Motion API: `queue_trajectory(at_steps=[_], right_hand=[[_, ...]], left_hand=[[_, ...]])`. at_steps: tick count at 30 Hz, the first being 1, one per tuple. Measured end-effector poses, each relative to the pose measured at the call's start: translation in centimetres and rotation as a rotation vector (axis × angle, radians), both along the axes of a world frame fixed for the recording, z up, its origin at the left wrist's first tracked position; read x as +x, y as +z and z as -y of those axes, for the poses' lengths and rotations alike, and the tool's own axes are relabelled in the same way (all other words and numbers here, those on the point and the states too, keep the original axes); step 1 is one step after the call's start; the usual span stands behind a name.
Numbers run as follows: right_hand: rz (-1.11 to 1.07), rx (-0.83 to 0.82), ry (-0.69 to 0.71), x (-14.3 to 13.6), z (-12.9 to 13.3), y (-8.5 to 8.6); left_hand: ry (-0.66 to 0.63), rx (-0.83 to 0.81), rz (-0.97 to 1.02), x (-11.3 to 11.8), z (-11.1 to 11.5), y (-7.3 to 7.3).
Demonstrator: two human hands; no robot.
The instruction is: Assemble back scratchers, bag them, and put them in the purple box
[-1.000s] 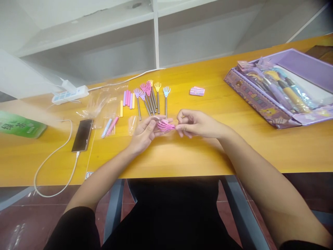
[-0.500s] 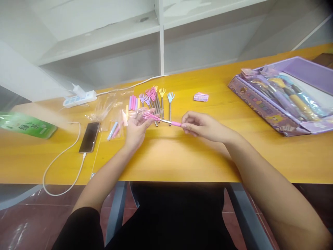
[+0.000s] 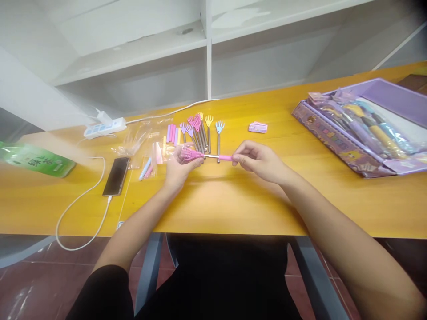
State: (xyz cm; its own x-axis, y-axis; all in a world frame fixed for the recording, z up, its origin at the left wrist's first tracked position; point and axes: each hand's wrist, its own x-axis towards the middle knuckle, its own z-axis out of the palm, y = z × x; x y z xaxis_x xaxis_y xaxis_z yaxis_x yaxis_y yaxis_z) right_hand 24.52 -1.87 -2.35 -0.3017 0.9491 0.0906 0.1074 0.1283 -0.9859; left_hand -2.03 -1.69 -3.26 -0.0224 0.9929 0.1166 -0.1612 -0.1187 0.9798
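Note:
A pink hand-shaped scratcher (image 3: 191, 154) with a metal rod and a pink grip lies level between both hands. My left hand (image 3: 178, 166) is closed on its pink head end. The fingers of my right hand (image 3: 255, 159) pinch the far end of the pink grip. Just beyond them, several scratchers with pink, purple and yellow heads (image 3: 197, 124) lie bunched together, and a blue one (image 3: 219, 129) lies apart on their right. Pink, purple and yellow tubes (image 3: 172, 133) are lined up to the left of the bunch.
Clear plastic bags (image 3: 133, 140), some with coloured tubes, lie left of my left hand. Farther left are a phone (image 3: 115, 176) on a white cable, a power strip (image 3: 105, 128) and a green bottle (image 3: 38, 160). Small cards (image 3: 258, 127) and a purple box (image 3: 340, 138) are on the right.
My left hand has turned and its fingers have closed round the scratcher's pink head. My right hand still pinches the grip. The view has shifted slightly.

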Motion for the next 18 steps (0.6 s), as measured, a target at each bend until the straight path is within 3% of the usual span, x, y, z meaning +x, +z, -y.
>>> queue_trajectory(at_steps=[9,14,18], right_hand=[[-0.144,-0.078,0.077,-1.5,0.7,-0.5],[-0.11,-0.079,0.107,-2.0,0.8,-0.9],[-0.093,-0.042,0.101,-1.4,0.5,-0.8]], left_hand=[[0.035,0.005,0.273,2.0,1.6,-0.1],[0.075,0.041,0.181,2.0,1.6,-0.8],[-0.027,0.086,0.073,1.3,1.3,-0.9]])
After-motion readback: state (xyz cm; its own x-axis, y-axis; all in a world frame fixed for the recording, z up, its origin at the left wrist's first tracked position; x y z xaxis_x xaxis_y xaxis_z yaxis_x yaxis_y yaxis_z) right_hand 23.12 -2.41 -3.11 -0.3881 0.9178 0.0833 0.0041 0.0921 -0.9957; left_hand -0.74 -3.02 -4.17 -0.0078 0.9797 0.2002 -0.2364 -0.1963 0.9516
